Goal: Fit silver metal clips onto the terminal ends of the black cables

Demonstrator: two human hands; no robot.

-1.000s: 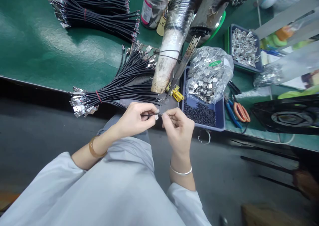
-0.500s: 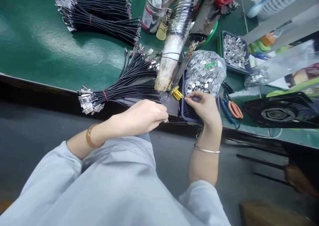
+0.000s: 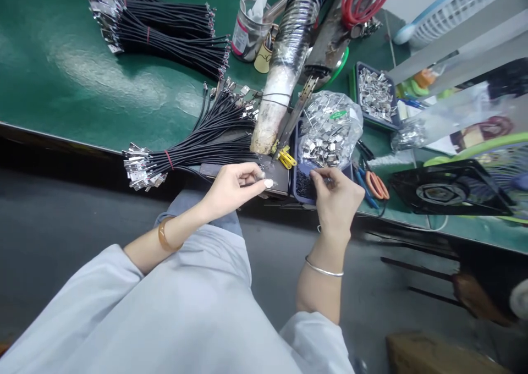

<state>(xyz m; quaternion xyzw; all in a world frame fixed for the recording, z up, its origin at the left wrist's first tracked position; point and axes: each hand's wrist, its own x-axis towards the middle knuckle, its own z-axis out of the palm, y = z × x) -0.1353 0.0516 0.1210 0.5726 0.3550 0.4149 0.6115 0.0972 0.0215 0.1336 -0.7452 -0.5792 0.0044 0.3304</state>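
My left hand (image 3: 235,190) is in front of the bench edge, thumb and fingertips brought together in a pinch. Something pale and tiny shows at its tips, too small to name. Above the near part of a dark blue tray (image 3: 295,190), my right hand (image 3: 336,201) has its thumb and forefinger closed; what they hold, if anything, is hidden. Small black pieces (image 3: 304,186) lie in that tray, behind them a clear plastic bag (image 3: 348,124) of metal connectors (image 3: 325,151). Left of the tray is a yellow-handled tool (image 3: 286,158). A tied bundle of black cables (image 3: 185,157) with metal ends lies beyond my left hand.
A wrapped duct (image 3: 274,91) hangs low over the bench. Orange-handled scissors (image 3: 377,186), blue-handled pliers (image 3: 368,192) and a black fan (image 3: 449,190) lie to the right. More cable bundles (image 3: 173,41), a clear jar (image 3: 247,36) and a second connector tray (image 3: 376,96) stand farther back.
My left hand has shifted left, and its fingers have turned from a fist into a visible pinch. The right hand has drawn back slightly from the yellow-handled tool. The view has shifted a little.
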